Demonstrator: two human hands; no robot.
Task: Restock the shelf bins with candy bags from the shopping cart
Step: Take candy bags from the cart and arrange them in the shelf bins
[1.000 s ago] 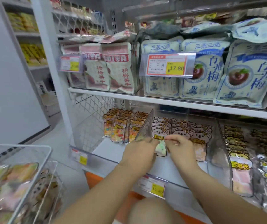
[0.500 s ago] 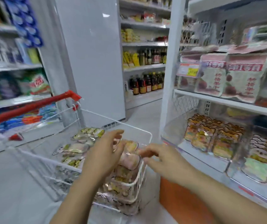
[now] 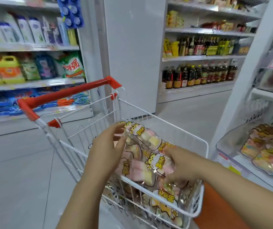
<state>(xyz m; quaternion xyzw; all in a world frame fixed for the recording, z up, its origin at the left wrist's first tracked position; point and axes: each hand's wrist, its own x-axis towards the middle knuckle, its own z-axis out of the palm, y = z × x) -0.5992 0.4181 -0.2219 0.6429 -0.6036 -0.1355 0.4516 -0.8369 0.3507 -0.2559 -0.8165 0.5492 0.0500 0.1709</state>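
Observation:
A white wire shopping cart (image 3: 203,142) with a red handle stands in front of me, filled with several clear candy bags printed with yellow cartoon cats. My left hand (image 3: 106,149) grips the left side of a small stack of candy bags (image 3: 146,138) lifted above the pile. My right hand (image 3: 180,164) holds the stack from the right and underneath. At the right edge, a clear shelf bin (image 3: 228,142) holds more candy bags (image 3: 264,154) of mixed colours.
A white shelf upright (image 3: 248,76) stands right of the cart, with an orange base (image 3: 215,210) below. Across the aisle are shelves of detergent (image 3: 8,70) at left, a white pillar (image 3: 132,55), and bottles (image 3: 198,75) behind. Grey floor lies left of the cart.
My view swung left from the shelf bins to the cart. Both hands left the bin, reached into the cart and closed on a stack of candy bags, which is now raised.

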